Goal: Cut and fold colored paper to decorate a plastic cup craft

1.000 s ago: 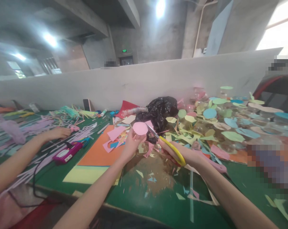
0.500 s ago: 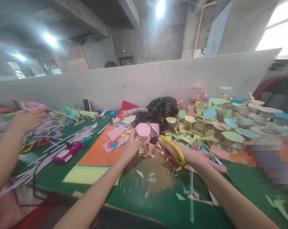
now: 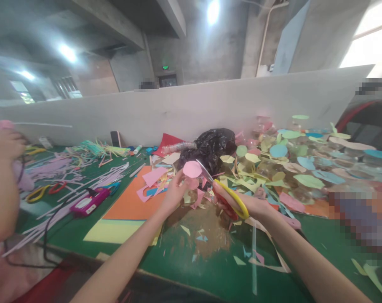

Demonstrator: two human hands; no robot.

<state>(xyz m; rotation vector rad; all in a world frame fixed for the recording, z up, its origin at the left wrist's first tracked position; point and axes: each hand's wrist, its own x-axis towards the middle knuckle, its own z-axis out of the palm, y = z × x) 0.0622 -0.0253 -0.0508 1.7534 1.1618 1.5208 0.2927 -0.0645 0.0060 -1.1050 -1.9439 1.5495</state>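
My left hand (image 3: 172, 194) pinches a round pink paper piece (image 3: 192, 169) and holds it up over the green table (image 3: 216, 269). My right hand (image 3: 241, 203) grips yellow-handled scissors (image 3: 229, 194); their blades reach up to the right edge of the pink piece. Small pink offcuts hang below the paper between my hands. Both hands hover above a worn brown patch of the table strewn with paper scraps.
Orange and yellow sheets (image 3: 127, 210) lie left of my hands. A black plastic bag (image 3: 211, 147) sits behind. Many coloured paper circles (image 3: 292, 168) cover jars at the right. A co-worker's arm (image 3: 3, 181) is raised at far left near a pink tool (image 3: 88, 203) and paper strips.
The pink piece has shifted slightly right and turned in my left hand as the scissors moved along its edge. The co-worker's hand rose from the table toward the upper left.
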